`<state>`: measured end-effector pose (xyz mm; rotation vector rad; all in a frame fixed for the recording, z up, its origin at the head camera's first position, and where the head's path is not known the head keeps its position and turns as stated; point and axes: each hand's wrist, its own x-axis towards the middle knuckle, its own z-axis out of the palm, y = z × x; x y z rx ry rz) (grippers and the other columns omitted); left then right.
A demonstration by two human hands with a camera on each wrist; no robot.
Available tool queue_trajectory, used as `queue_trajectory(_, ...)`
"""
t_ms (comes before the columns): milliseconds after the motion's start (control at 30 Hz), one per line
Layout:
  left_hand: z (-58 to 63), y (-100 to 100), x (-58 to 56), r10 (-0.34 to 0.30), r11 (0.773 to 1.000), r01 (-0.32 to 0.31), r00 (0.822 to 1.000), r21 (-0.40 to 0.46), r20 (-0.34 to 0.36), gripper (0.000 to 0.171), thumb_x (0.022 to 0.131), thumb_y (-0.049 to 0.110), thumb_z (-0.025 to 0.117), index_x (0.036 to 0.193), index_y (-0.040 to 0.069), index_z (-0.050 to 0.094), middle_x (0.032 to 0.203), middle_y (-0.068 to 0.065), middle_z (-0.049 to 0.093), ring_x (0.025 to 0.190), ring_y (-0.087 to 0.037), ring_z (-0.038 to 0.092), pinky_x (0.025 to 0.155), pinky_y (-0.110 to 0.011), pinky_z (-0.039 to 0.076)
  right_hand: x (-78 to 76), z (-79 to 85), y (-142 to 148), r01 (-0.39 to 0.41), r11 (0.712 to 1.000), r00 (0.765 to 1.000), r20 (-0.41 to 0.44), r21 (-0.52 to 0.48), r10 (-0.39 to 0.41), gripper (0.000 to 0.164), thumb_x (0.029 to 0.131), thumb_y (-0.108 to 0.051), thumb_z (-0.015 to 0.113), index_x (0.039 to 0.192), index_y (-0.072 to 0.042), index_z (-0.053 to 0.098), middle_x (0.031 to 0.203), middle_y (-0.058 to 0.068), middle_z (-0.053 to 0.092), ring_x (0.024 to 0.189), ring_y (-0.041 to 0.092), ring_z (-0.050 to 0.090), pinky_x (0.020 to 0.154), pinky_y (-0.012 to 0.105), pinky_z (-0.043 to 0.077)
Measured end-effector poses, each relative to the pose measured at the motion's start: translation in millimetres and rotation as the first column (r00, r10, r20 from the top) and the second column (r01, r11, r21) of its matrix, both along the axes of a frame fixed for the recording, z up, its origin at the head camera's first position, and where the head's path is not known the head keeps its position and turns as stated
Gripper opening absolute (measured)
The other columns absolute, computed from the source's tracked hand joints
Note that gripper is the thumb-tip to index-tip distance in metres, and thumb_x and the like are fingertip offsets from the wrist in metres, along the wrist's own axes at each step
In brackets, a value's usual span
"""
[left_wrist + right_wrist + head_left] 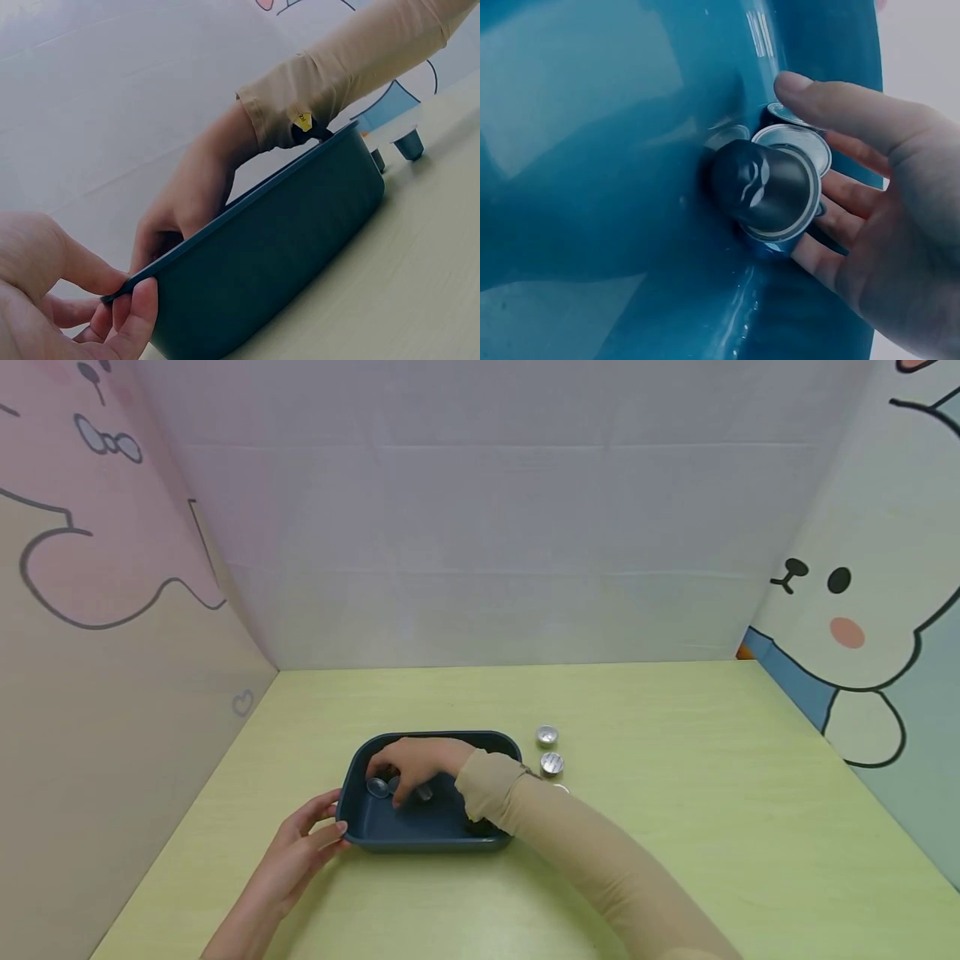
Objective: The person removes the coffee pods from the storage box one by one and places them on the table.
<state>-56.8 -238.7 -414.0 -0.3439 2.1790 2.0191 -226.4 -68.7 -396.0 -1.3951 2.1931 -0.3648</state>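
A dark blue tray [375, 820] stands on the table. My left hand [294, 853] grips its left end, thumb at the rim and fingers against the outer wall. Inside the tray my right hand [420, 760] reaches down at the left end, its thumb and fingers spread around a cluster of coffee capsules [793, 146]. One dark capsule [761, 186] lies tilted on its side, its base toward the right wrist camera. The fingers touch the far side of the cluster, while the thumb extends above it. Other capsules in the cluster are partly hidden.
Just right of the tray, two silver-topped capsules, a far one [547, 736] and a nearer one [552, 764], stand on the yellow-green table [712, 793]. A third shows only its edge behind the right sleeve [570, 827]. Printed panels enclose the table's sides.
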Motion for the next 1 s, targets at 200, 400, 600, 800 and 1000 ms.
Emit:
queue_trajectory(200,0.3,0.0,-0.2,0.001,1.0,-0.001,1.0,-0.003,-0.001,0.058,0.097,0.003,0.053,0.151,0.0,0.031,0.122,-0.008,0.041,0.088,-0.009,0.062,0.081,-0.019,0.056,1.4,-2.0,-3.7,-0.017,1.0,0.998,-0.056,-0.002,0.017,0.047,0.087,-0.022,0.076,0.131,-0.02,0.061,0.125,-0.002,0.064,0.111,0.01,0.061,0.092,0.019,0.05)
queue_trajectory(400,0.0,1.1,0.0,0.001,1.0,-0.001,1.0,-0.005,0.009,0.058,0.097,0.004,0.054,0.151,0.001,0.031,0.121,-0.007,0.04,0.088,-0.009,0.061,0.081,-0.019,0.056,3.1,-3.9,-3.8,-0.004,1.0,0.997,-0.079,-0.008,0.003,0.033,0.088,-0.021,0.075,0.12,-0.022,0.066,0.11,-0.004,0.065,0.096,0.007,0.06,0.081,0.017,0.05)
queue_trajectory(600,0.4,1.8,-0.5,-0.002,1.0,0.002,1.0,-0.003,0.009,0.058,0.097,0.004,0.053,0.151,0.0,0.031,0.121,-0.008,0.04,0.088,-0.009,0.061,0.082,-0.019,0.056,2.9,-4.7,-3.4,0.007,1.0,0.997,-0.077,-0.026,-0.009,0.027,0.087,-0.022,0.076,0.113,-0.022,0.068,0.101,-0.006,0.064,0.088,0.005,0.059,0.075,0.017,0.048)
queue_trajectory(800,-0.3,1.4,-1.2,-0.006,1.0,0.006,1.0,0.001,-0.002,0.06,0.097,0.004,0.054,0.151,0.0,0.03,0.122,-0.008,0.039,0.088,-0.009,0.061,0.081,-0.019,0.056,0.4,1.0,-3.5,0.006,0.998,0.998,-0.062,-0.059,-0.01,0.028,0.086,-0.024,0.077,0.112,-0.02,0.067,0.099,-0.005,0.063,0.086,0.007,0.058,0.074,0.017,0.047)
queue_trajectory(1000,-0.6,2.1,-1.8,-0.004,1.0,0.004,1.0,0.003,-0.009,0.06,0.096,0.004,0.054,0.151,-0.001,0.03,0.121,-0.007,0.04,0.087,-0.008,0.061,0.081,-0.019,0.056,-1.5,9.2,-1.6,0.024,0.995,0.999,-0.032,-0.098,-0.027,0.03,0.085,-0.025,0.079,0.11,-0.017,0.066,0.098,-0.004,0.064,0.083,0.007,0.057,0.072,0.015,0.048)
